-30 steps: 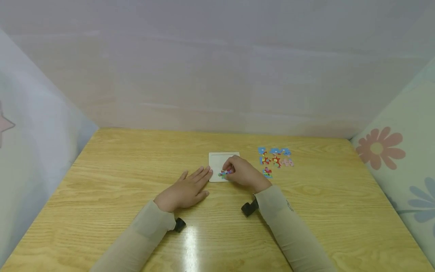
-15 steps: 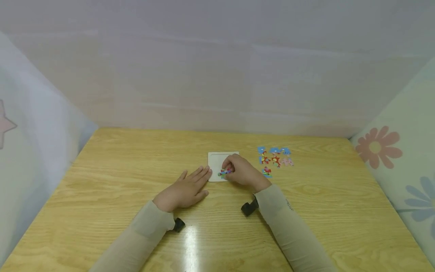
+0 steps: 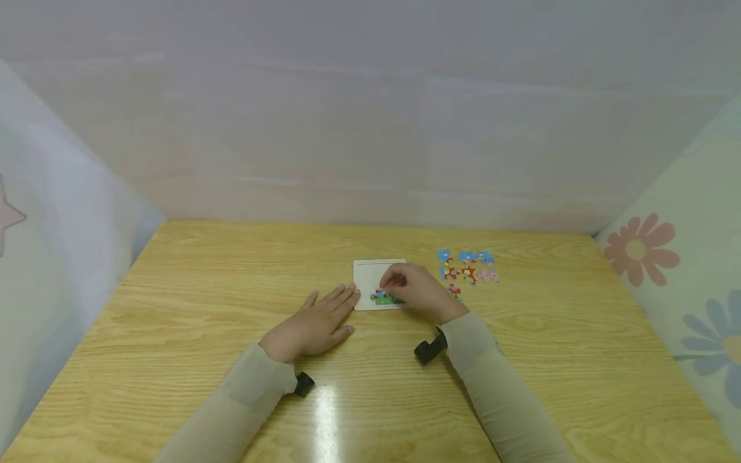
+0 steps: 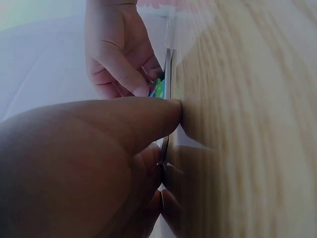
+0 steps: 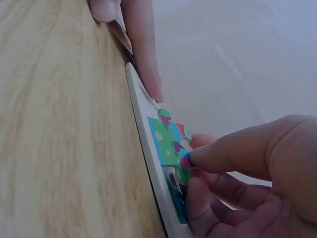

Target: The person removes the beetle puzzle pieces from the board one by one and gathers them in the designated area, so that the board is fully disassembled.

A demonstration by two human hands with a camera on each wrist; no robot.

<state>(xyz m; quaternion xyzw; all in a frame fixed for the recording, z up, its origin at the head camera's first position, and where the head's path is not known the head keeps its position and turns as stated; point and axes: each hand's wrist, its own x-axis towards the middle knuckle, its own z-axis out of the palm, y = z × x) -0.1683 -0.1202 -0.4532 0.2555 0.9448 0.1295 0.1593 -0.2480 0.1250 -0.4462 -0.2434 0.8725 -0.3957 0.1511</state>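
- The right hand [image 3: 419,290] rests on the white tray [image 3: 370,273], its curled fingers [image 5: 233,153] pressing down on a piece [image 3: 383,297] without clearly pinching it.
- The piece, green and blue with red spots, lies flat in the tray's near part, toward its left corner; its long axis runs along the tray's near edge, left to right.
- The left hand [image 3: 315,325] lies flat on the wooden surface [image 3: 202,308], fingers straight and released, their tips touching the tray's left edge.
- Loose pieces [image 3: 469,269] lie in a cluster on the surface, right of the tray and apart from it.
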